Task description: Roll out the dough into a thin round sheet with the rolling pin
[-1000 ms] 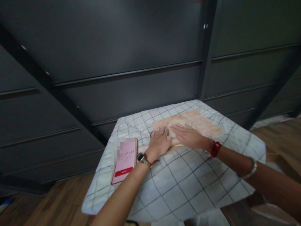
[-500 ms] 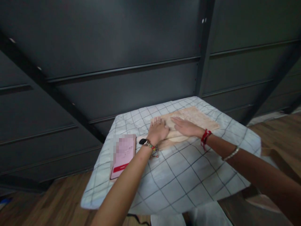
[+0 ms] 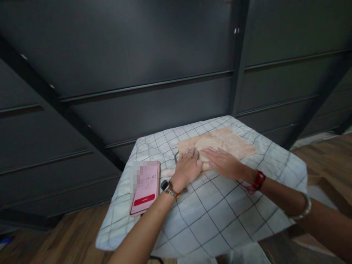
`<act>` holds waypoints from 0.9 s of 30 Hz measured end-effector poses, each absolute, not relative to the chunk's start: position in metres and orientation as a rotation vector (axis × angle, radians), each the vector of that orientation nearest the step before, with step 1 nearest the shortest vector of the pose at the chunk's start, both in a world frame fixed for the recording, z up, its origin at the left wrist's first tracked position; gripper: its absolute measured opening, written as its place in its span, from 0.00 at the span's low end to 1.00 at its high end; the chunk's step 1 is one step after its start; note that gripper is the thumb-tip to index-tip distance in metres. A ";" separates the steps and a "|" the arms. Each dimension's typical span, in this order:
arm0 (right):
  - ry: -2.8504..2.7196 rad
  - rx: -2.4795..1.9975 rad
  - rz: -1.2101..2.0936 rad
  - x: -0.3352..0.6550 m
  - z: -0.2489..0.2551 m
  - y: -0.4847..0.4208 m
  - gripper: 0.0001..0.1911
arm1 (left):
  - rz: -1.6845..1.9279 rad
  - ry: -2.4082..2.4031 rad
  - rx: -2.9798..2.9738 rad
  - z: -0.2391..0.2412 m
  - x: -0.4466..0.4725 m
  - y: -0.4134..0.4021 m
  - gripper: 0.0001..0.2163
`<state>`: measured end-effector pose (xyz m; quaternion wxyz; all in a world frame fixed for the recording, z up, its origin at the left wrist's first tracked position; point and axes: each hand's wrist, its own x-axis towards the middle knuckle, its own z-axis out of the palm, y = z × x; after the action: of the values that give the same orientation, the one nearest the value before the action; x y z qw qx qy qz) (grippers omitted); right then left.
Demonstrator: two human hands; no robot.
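Observation:
A pale rolling pin [image 3: 206,167] lies across the near edge of a peach cloth or sheet [image 3: 236,143], mostly under my hands, its pinkish end [image 3: 167,172] showing at the left. My left hand [image 3: 188,165] rests on the pin palm down, fingers stretched forward. Beside it, my right hand [image 3: 221,160] also lies flat, fingers out and pointing left. Beyond the fingers, a thin cream-coloured layer [image 3: 205,143], perhaps dough, covers part of the sheet. Just left of my left fingers shows a thin grey curved edge [image 3: 176,157]; what it belongs to is hidden.
A phone [image 3: 145,187] with a pink screen lies at the left on the white checked cloth [image 3: 209,209] covering the small table. Dark metal panels [image 3: 154,113] rise right behind it. An open cardboard box [image 3: 327,194] stands on the wooden floor at the right.
Both hands and the rolling pin have moved back toward me. More of the cream layer and the grey curved edge now show. The view has shifted slightly.

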<state>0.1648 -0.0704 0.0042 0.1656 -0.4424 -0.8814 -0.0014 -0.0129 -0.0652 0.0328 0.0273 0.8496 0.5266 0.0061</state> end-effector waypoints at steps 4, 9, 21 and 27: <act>-2.450 -1.457 0.150 0.163 0.011 -0.057 0.29 | 0.044 1.726 2.598 0.036 -0.009 -0.055 0.25; -2.440 -1.379 -0.021 0.165 0.003 -0.069 0.28 | -0.012 1.685 2.589 0.033 -0.008 -0.061 0.26; -2.375 -1.460 -0.023 0.164 0.006 -0.063 0.28 | 0.198 1.870 2.612 0.033 0.000 -0.061 0.24; -2.328 -1.432 -0.099 0.167 0.002 -0.073 0.27 | 0.341 1.937 2.708 0.026 0.001 -0.070 0.25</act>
<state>0.1671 -0.0725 0.0021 0.2016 -0.5129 -0.8337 -0.0355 0.0014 -0.0695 0.0262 -0.1023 0.8049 0.5757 0.1014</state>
